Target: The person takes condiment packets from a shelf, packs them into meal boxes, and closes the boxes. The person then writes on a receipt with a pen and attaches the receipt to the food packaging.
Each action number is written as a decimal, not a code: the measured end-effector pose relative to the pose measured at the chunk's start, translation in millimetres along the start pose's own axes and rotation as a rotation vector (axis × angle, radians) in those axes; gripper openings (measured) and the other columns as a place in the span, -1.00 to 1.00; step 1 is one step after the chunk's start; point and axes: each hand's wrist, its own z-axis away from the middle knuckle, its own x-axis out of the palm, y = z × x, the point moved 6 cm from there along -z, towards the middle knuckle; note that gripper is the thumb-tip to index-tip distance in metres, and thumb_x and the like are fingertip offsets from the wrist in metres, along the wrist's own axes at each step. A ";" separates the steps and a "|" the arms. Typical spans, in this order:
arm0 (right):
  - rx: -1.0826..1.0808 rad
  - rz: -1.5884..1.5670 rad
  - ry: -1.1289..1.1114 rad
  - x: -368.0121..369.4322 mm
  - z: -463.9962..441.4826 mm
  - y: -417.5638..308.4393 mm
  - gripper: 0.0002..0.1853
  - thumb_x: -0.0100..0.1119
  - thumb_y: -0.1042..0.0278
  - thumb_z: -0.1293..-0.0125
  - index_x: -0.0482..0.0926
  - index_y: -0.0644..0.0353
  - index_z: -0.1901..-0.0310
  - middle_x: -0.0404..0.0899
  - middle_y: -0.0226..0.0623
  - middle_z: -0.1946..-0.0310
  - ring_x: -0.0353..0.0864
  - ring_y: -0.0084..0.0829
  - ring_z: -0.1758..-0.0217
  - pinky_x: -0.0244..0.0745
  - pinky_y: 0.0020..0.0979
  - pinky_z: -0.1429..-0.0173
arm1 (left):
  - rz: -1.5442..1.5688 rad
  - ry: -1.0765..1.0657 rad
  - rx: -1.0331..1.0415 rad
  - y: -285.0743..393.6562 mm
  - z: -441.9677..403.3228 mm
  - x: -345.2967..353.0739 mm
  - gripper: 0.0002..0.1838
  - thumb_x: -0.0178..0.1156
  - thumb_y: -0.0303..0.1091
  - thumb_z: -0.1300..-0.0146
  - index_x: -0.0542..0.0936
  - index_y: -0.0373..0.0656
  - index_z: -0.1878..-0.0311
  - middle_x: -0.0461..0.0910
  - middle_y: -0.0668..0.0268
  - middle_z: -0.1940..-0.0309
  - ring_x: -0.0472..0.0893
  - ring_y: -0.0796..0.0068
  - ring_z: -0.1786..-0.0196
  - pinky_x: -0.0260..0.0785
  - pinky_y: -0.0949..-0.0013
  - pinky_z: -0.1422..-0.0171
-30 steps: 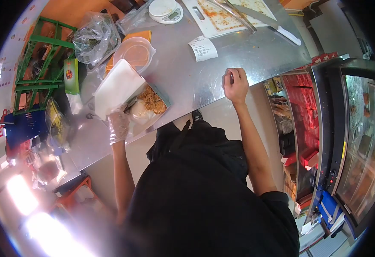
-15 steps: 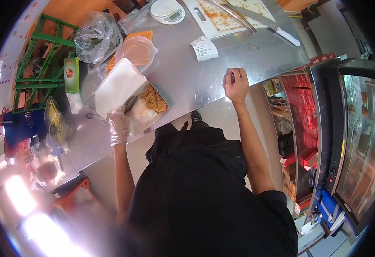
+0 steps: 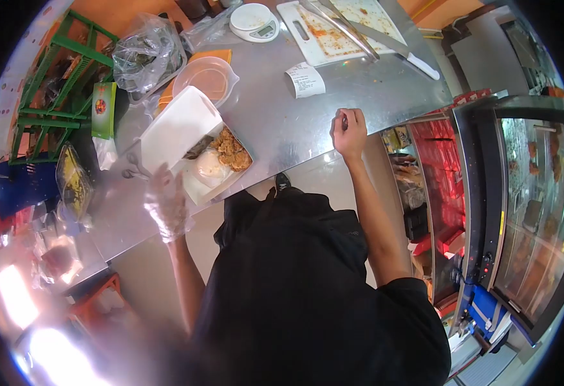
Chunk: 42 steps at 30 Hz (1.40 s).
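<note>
Food (image 3: 232, 152) is seemingly being portioned in the open box (image 3: 196, 192) on the bench (image 3: 266, 112), the left hand's (image 3: 168, 209) fingers loosely spread beside it, the right hand's (image 3: 350, 138) curled, contents unclear; light handling is called for by its lid (image 3: 182, 125).

Open box (image 3: 185, 122) on counter (image 3: 266, 106): fried food (image 3: 232, 152), apparently rice (image 3: 210, 169).

Food box (image 3: 185, 120): white lid; golden-brown fried piece (image 3: 232, 152); white rice mound (image 3: 209, 168). Desk (image 3: 275, 122): silver-grey. Rack (image 3: 63, 58): green. Cutting board (image 3: 343, 32): white, with irregular orange-brown blotches. Knife handle (image 3: 423, 66): white. Receipt (image 3: 305, 82): white, with rows of dark print. Shirt (image 3: 314, 309): plain black.
</note>
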 end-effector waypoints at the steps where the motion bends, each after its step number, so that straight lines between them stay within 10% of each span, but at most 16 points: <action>1: -0.006 0.001 -0.005 -0.4 -1.0 -1.5 -0.84 0.22 0.48 -0.26 0.60 0.24 0.13 0.52 -0.18 0.31 0.58 -0.21 0.33 0.51 -0.23 0.23 | 0.049 0.070 -0.053 -2.8 0.8 -11.5 -0.64 0.42 -0.29 -0.25 0.68 -0.17 -0.09 0.74 0.18 0.17 0.72 0.26 0.15 0.61 0.30 -0.02; 6: -0.028 -0.006 -0.035 7.4 -7.6 -6.1 -0.86 0.20 0.48 -0.30 0.61 0.26 0.13 0.52 -0.16 0.34 0.59 -0.19 0.36 0.52 -0.22 0.26 | 0.143 0.211 -0.288 -27.8 -12.8 -25.4 -0.44 0.40 -0.28 -0.31 0.52 -0.33 -0.30 0.67 0.04 -0.05 0.65 0.27 -0.17 0.59 0.20 -0.18; 9: 0.262 -0.418 -0.201 43.0 -22.7 -46.3 -0.78 0.23 0.37 -0.39 0.65 0.31 0.04 0.66 -0.07 0.17 0.69 -0.25 0.21 0.60 -0.30 0.15 | 1.128 0.083 -0.521 -143.7 -25.9 41.8 -0.34 0.40 -0.25 -0.29 0.42 -0.39 -0.35 0.46 -0.01 -0.33 0.60 0.16 -0.21 0.52 0.19 -0.24; 11: 0.145 -0.496 -0.344 58.7 -45.0 -116.7 -0.64 0.24 0.22 -0.46 0.61 0.24 -0.17 0.71 -0.11 0.04 0.71 -0.36 0.01 0.64 -0.37 0.08 | 0.314 -0.213 -0.334 -132.2 -45.8 44.7 -0.31 0.33 -0.13 -0.33 0.40 -0.43 -0.36 0.44 -0.10 -0.34 0.52 0.06 -0.33 0.39 0.13 -0.39; 16: 0.129 -0.608 -0.637 115.5 -64.6 -211.3 -0.41 0.30 0.17 -0.41 0.43 0.19 -0.39 0.71 -0.03 0.13 0.73 -0.23 0.07 0.63 -0.28 0.06 | -0.053 -0.215 -0.245 -82.9 -32.7 28.5 -0.41 0.23 -0.19 -0.39 0.41 -0.47 -0.30 0.59 -0.20 -0.13 0.60 -0.17 -0.14 0.40 0.04 -0.30; 24: -0.302 -0.512 -0.682 110.0 -59.9 -243.3 -0.64 0.13 0.38 -0.46 0.50 0.20 -0.24 0.60 0.15 0.43 0.63 0.11 0.37 0.45 -0.03 0.24 | 0.944 -0.011 -0.418 -82.4 35.3 37.1 -0.56 -0.02 -0.33 -0.61 0.35 -0.42 -0.40 0.56 -0.01 -0.23 0.60 0.27 -0.28 0.43 0.19 -0.42; 42: -0.158 -0.583 -0.625 108.5 -69.2 -225.6 -0.62 0.22 0.19 -0.46 0.55 0.29 -0.14 0.69 0.06 0.28 0.68 0.05 0.25 0.57 -0.15 0.10 | 0.742 0.008 -0.374 -66.2 -0.9 19.9 -0.50 -0.03 -0.22 -0.62 0.33 -0.40 -0.43 0.57 0.02 -0.23 0.60 0.30 -0.24 0.50 0.25 -0.33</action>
